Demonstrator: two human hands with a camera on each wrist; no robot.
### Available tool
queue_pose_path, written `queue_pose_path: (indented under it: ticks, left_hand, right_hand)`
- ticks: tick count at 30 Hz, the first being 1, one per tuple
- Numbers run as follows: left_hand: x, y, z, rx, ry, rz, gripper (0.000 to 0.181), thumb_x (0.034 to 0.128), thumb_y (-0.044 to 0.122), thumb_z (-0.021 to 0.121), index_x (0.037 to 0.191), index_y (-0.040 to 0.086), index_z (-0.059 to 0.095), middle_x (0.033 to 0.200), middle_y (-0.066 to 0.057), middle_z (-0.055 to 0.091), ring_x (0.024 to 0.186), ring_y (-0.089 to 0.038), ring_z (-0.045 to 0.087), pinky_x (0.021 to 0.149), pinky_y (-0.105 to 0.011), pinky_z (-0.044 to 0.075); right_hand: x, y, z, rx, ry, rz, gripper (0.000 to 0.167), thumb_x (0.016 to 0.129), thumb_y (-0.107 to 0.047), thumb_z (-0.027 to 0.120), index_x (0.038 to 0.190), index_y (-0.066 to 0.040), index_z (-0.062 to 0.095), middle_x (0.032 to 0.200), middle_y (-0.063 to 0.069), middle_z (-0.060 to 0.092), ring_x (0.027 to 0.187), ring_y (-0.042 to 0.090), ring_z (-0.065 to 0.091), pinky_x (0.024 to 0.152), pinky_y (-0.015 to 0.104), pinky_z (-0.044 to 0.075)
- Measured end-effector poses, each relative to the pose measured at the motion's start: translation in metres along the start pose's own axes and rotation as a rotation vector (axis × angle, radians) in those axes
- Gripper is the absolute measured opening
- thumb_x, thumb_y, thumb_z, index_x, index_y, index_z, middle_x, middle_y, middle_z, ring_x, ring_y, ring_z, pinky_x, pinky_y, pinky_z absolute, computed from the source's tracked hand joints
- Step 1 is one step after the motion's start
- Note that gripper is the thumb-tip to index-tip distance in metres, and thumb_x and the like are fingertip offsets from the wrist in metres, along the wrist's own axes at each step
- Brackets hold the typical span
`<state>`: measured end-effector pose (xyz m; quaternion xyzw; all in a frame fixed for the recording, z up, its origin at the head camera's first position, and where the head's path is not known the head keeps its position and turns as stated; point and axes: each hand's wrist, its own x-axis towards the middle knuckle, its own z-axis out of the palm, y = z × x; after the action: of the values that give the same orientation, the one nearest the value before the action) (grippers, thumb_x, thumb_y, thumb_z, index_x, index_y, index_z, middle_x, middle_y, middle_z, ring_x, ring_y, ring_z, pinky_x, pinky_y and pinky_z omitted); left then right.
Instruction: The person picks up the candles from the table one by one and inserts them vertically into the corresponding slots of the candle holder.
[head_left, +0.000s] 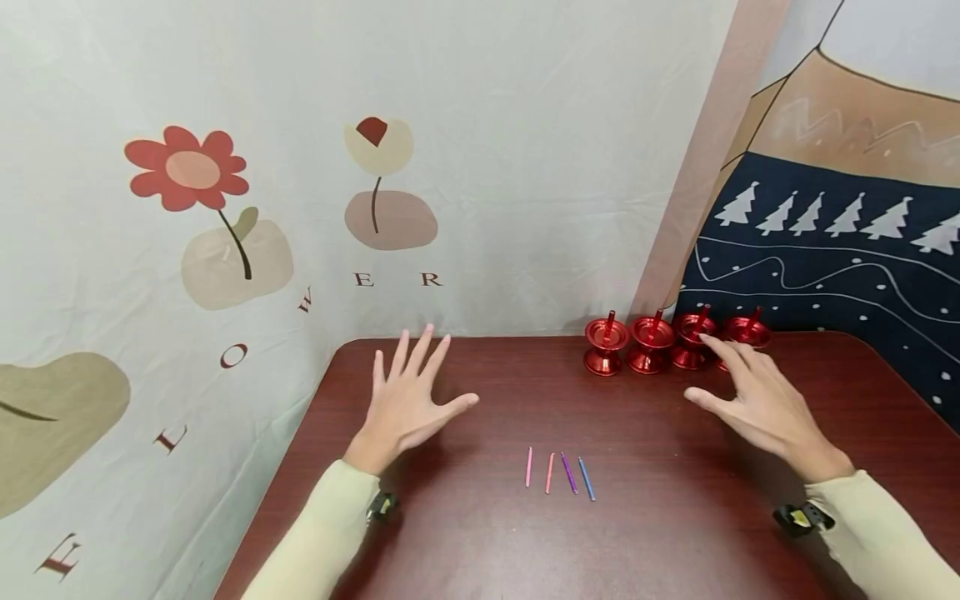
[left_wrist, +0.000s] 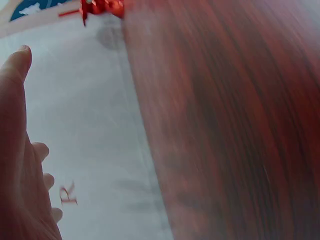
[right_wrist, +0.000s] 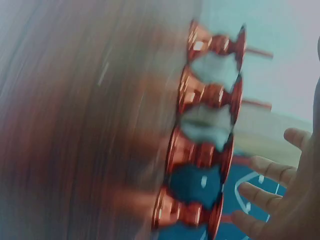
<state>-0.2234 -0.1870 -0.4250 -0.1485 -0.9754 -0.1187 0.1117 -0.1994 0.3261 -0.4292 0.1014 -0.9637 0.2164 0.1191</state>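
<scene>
4 red holders (head_left: 651, 335), each with a waisted body and an upright spike, stand in a row near the far edge of the tabletop (head_left: 465, 537), right of centre. They look stiff, glossy and possibly slippery, probably light; the narrow waist seems the best grip. Nearer the person lie 4 thin sticks (head_left: 549, 473), pink, orange, purple and blue, likely light and easily snapped, best pinched at mid-length. The right hand (head_left: 765, 408), near the row's right end, has its fingers spread, holding nothing; the left hand (head_left: 405, 402), apart from holders and sticks, has its fingers outstretched too. A printed backdrop (head_left: 540, 167) hangs behind. In the head view the right hand hides part of the rightmost holder; whether it touches a spike, I cannot tell. The right wrist view is blurred; the left wrist view cuts the holders off at the top.
</scene>
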Motion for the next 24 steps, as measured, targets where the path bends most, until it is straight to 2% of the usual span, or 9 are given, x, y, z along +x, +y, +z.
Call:
queue_pose_path:
  ticks: [7,12,19,24]
  left_hand:
    - [0.012,0.040,0.007,-0.135,0.014,0.038,0.106,0.0940,0.084,0.056,0.178,0.028,0.023,0.185,0.001,0.009,0.169,-0.034,0.005,0.129,-0.070,0.004]
    - [0.021,0.064,0.017,-0.282,0.007,0.052,0.104,0.0966,0.083,0.052,0.178,0.026,0.022,0.184,-0.003,0.015,0.168,-0.037,0.010,0.130,-0.068,0.004]
    - [0.029,0.084,0.028,-0.445,-0.006,0.063,0.117,0.0904,0.101,0.029,0.178,0.023,0.022,0.181,-0.008,0.023,0.166,-0.038,0.018,0.130,-0.068,0.011]
    - [0.035,0.090,0.037,-0.564,-0.013,0.068,0.116,0.0914,0.100,0.027,0.178,0.023,0.023,0.178,-0.007,0.027,0.162,-0.039,0.026,0.128,-0.069,0.016]
  right_hand:
    - [0.019,-0.035,0.023,0.286,0.047,-0.030,0.076,0.106,-0.039,0.073,0.168,-0.010,0.041,0.143,0.027,0.058,0.133,0.048,0.052,0.105,0.075,0.040]
    - [0.033,-0.053,0.047,0.445,0.100,0.017,0.071,0.105,-0.035,0.077,0.162,-0.006,0.048,0.139,0.028,0.067,0.130,0.046,0.063,0.113,0.066,0.046]
    - [0.047,-0.067,0.071,0.517,0.065,0.100,0.075,0.104,-0.037,0.079,0.163,-0.006,0.046,0.148,0.031,0.063,0.137,0.047,0.062,0.115,0.064,0.047]
    - [0.056,-0.073,0.081,0.531,0.063,0.127,0.078,0.103,-0.034,0.081,0.165,-0.006,0.044,0.151,0.031,0.061,0.141,0.044,0.059,0.116,0.061,0.047]
